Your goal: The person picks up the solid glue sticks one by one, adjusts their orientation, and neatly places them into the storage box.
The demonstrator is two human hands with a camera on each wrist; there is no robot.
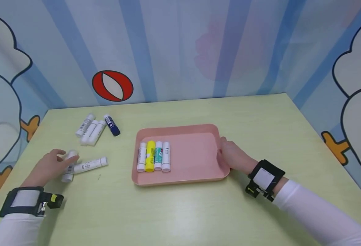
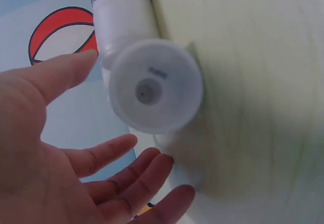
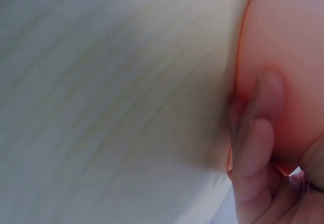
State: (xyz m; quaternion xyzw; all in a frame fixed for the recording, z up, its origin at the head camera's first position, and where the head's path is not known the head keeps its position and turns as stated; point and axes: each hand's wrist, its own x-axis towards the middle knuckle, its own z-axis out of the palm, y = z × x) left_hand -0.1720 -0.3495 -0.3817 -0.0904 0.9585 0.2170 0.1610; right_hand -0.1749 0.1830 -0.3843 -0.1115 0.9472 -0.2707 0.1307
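Observation:
My left hand (image 1: 49, 166) hovers at a white glue stick (image 1: 68, 176), its thumb and fingers spread around it. In the left wrist view that glue stick's round base (image 2: 172, 90) faces the camera, close to the fingers and thumb. Another white glue stick (image 1: 90, 165) lies against it, pointing right. A pink tray (image 1: 195, 150) holds a row at its left side: a white glue stick (image 1: 141, 157), a yellow one (image 1: 150, 156), a green-and-white one (image 1: 158, 156) and another white one (image 1: 166, 157). My right hand (image 1: 234, 155) grips the tray's right rim.
Toward the back left, several white glue sticks (image 1: 89, 131) lie side by side, with a dark blue one (image 1: 112, 125) beside them. A printed curtain (image 1: 174, 51) rises behind the pale wooden table (image 1: 180, 212).

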